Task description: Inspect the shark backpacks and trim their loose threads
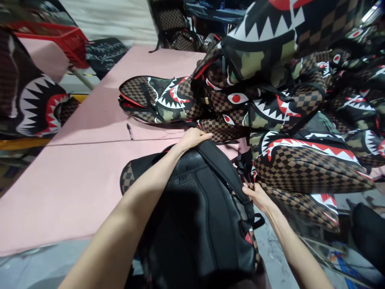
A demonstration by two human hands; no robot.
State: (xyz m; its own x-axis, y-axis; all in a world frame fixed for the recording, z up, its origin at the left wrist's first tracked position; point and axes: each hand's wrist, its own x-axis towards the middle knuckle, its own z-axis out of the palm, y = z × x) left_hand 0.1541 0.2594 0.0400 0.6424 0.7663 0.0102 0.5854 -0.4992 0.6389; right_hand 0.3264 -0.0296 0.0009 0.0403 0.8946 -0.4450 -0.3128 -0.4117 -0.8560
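Observation:
A black backpack [192, 208] with brown checkered sides stands at the table's near edge, its padded back towards me. My left hand [195, 138] is closed round the upper end of its black shoulder strap [221, 164], near the top of the bag. Lower on the right, my right hand [254, 192] pinches the same strap by its lower end, beside a black webbing loop [258, 220]. The fingertips of my left hand are partly hidden behind the strap.
Checkered shark-mouth backpacks [270, 104] are piled along the right. Another bag [168, 98] lies open across the pink table [75, 180], near a black pen [129, 131]. A red crate [66, 40] and a shark-mouth bag [36, 96] are at the left.

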